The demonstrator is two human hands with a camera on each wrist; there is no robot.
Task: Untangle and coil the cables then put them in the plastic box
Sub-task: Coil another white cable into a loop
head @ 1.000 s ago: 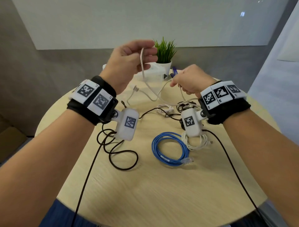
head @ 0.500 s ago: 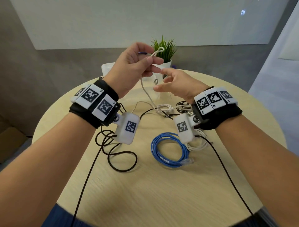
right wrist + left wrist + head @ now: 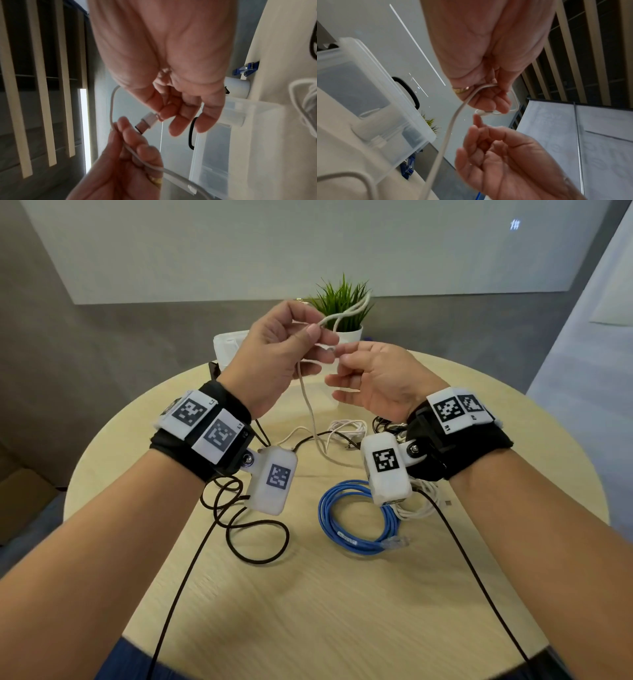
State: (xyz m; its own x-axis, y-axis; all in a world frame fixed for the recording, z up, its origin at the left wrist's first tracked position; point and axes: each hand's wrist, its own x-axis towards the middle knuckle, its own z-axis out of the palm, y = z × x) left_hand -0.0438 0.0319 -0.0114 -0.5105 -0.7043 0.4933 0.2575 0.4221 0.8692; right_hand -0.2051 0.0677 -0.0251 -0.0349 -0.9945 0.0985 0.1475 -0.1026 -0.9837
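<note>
My left hand [image 3: 308,337] is raised above the round table [image 3: 342,611] and pinches a white cable [image 3: 308,402]. A loop of the cable stands up in front of the plant, and the rest hangs down to the table. My right hand [image 3: 356,361] is just right of it, thumb and index fingertip pinching the cable's silver plug [image 3: 147,121]. The clear plastic box [image 3: 227,347] stands at the back of the table, partly hidden by my left hand. In the left wrist view the box [image 3: 368,94] shows a black handle.
A coiled blue cable [image 3: 342,518] and a white coil [image 3: 418,508] lie at centre right. A loose black cable [image 3: 246,525] lies on the left. White and black cables [image 3: 346,429] are tangled mid-table. A potted plant [image 3: 342,302] stands at the back.
My right hand let go of the cable lower down, opened and rose to the left hand, and now has the plug. The left hand has gathered a loop.
</note>
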